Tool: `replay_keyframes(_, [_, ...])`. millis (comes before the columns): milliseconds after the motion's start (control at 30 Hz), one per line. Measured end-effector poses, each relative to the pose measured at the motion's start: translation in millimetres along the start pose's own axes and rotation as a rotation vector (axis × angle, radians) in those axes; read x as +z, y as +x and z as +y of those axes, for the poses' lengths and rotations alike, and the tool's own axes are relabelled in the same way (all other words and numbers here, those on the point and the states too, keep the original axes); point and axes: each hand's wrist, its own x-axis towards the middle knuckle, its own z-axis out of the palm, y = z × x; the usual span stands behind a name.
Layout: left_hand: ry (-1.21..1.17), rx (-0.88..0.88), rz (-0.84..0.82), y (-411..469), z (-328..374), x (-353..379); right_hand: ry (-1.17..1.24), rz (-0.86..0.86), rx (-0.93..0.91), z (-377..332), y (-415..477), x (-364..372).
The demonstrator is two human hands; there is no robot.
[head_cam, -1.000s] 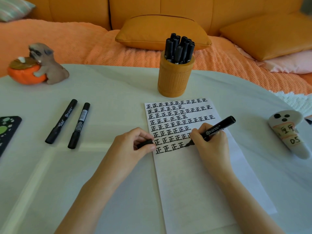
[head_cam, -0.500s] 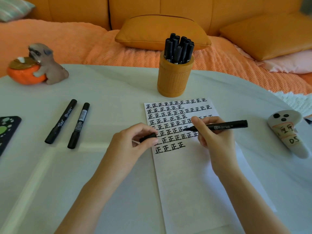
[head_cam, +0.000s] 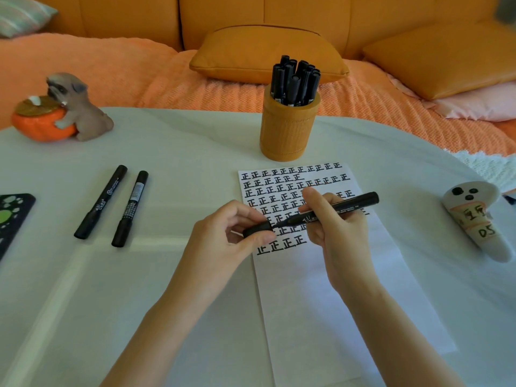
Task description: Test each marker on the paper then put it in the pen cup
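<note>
Lifted off the paper (head_cam: 321, 303), the marker (head_cam: 335, 209) now meets the cap (head_cam: 257, 229) pinched in left hand (head_cam: 223, 241) fingers; right hand (head_cam: 337, 236) fingers grip its likely light, stiff barrel mid-length; pen cup (head_cam: 287, 129) at 12 o'clock.

The left hand (head_cam: 223, 236) and right hand (head_cam: 335, 233) are bare, and behind each a bare arm, the left forearm (head_cam: 156, 339) and right forearm (head_cam: 393, 339), runs back to the lower edge of the view. The fingers are slim, the wrists narrow, and the nails short where they show.
</note>
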Motion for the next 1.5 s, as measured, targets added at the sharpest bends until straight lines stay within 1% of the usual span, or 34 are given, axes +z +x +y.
replay_keyframes(200, [-0.029,0.028,-0.014,-1,2,6,-0.058,-0.039,0.002,5,-4,9])
replay_keyframes(333, [-0.131,0.043,0.030,-5,5,11,-0.058,-0.042,-0.008,6,-5,12])
replay_keyframes(600, [-0.249,0.038,0.081,-6,7,17,-0.095,-0.043,-0.037,12,-4,14])
replay_keyframes(733, [-0.252,0.036,0.081,-6,8,17,-0.089,-0.042,-0.006,11,-4,15])
replay_keyframes(833, [-0.202,0.046,0.093,-6,7,16,-0.068,-0.046,0.025,8,-5,17])
replay_keyframes(900, [-0.163,0.068,0.108,-6,8,15,-0.038,-0.078,0.064,5,-7,19])
replay_keyframes(933, [-0.156,0.082,0.115,-5,9,13,-0.054,-0.096,0.079,3,-8,20])
replay_keyframes(1000, [-0.164,0.109,0.135,-2,11,10,-0.167,-0.129,0.097,0,-10,22])
replay_keyframes(1067, [-0.176,0.118,0.188,1,12,4,-0.261,-0.139,0.112,-1,-11,22])
replay_keyframes(1133, [-0.185,0.118,0.248,3,12,-2,-0.299,-0.117,0.035,-1,-12,21])
replay_keyframes(1167, [-0.179,0.122,0.271,3,12,-5,-0.315,-0.098,-0.056,0,-12,20])
replay_keyframes(1233, [-0.145,0.130,0.297,3,13,-10,-0.372,-0.081,-0.328,3,-9,15])
replay_keyframes(1300, [-0.095,0.141,0.301,3,13,-11,-0.546,-0.120,-0.611,4,-4,11])
replay_keyframes(1333, [-0.071,0.148,0.298,2,13,-9,-0.630,-0.145,-0.720,5,-2,9])
replay_keyframes(1367, [-0.051,0.155,0.294,1,13,-8,-0.679,-0.182,-0.789,8,1,9])
replay_keyframes(1500, [-0.049,0.173,0.282,0,17,-3,-0.762,-0.265,-0.930,14,2,13])
